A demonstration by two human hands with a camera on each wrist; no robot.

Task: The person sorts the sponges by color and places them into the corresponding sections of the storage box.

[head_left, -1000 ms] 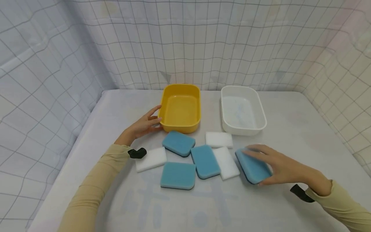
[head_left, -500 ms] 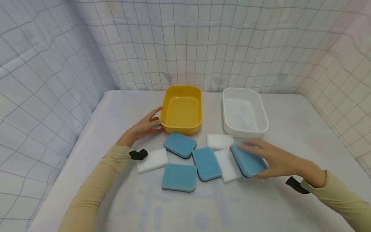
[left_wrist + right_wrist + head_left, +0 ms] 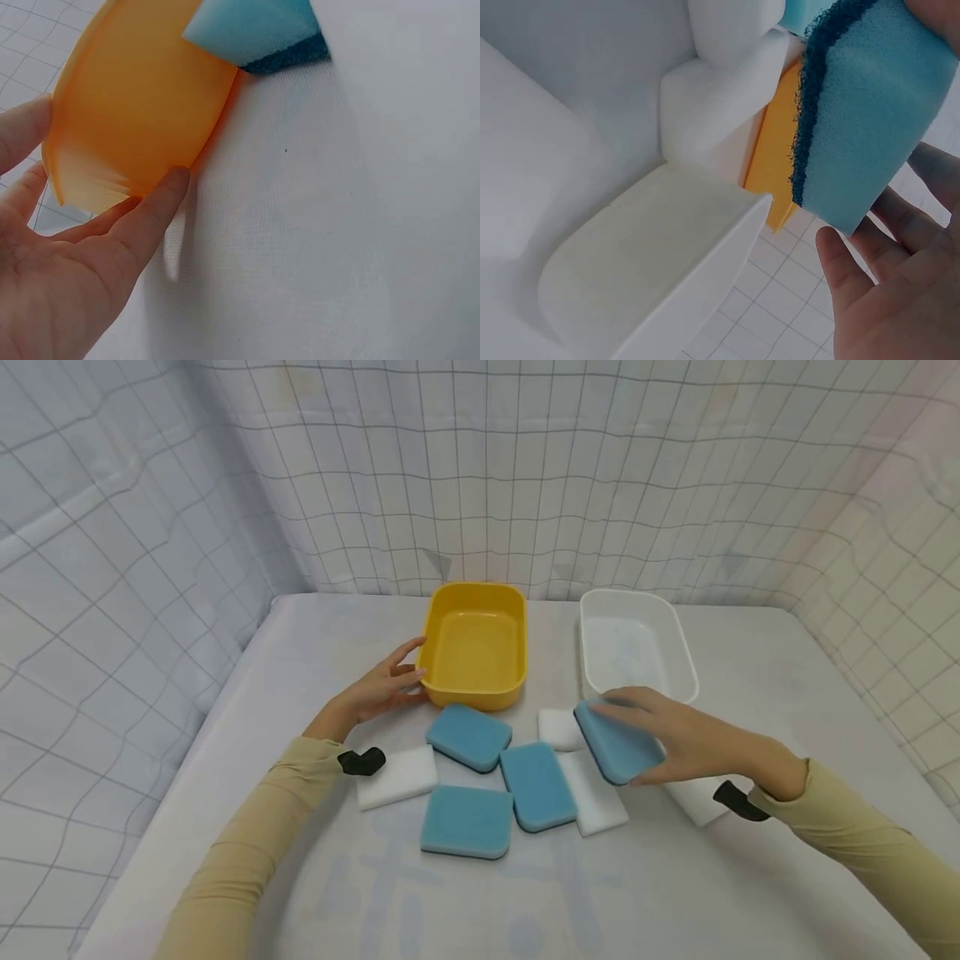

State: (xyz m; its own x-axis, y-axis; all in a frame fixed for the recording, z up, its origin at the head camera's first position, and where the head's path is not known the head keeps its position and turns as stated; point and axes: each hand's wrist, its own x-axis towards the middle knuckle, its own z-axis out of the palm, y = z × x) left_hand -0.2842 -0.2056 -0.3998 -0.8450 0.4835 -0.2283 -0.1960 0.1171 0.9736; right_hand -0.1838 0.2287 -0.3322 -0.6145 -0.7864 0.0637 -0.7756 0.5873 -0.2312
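My right hand (image 3: 663, 735) holds a blue sponge (image 3: 617, 743) with a dark scouring layer by its edges, raised above the table in front of the white container (image 3: 637, 647). In the right wrist view the same sponge (image 3: 877, 112) sits between thumb and fingers. My left hand (image 3: 375, 689) touches the left side of the yellow container (image 3: 480, 652); the left wrist view has its fairly straight fingers against the outer wall (image 3: 142, 97). Three more blue sponges lie before the containers: one near the yellow container (image 3: 470, 737), one at centre (image 3: 537, 787), one nearer me (image 3: 467, 822).
Several white sponges lie flat on the table: one by the left wrist (image 3: 397, 777), one at centre (image 3: 594, 793), one partly hidden behind the held sponge (image 3: 557, 728), and another under the right wrist (image 3: 697, 797). A grid-patterned cloth (image 3: 495, 485) hangs around the table.
My right hand has lifted the blue sponge off the table and carried it left and away from me, uncovering a white sponge below. The left hand stays at the yellow container.
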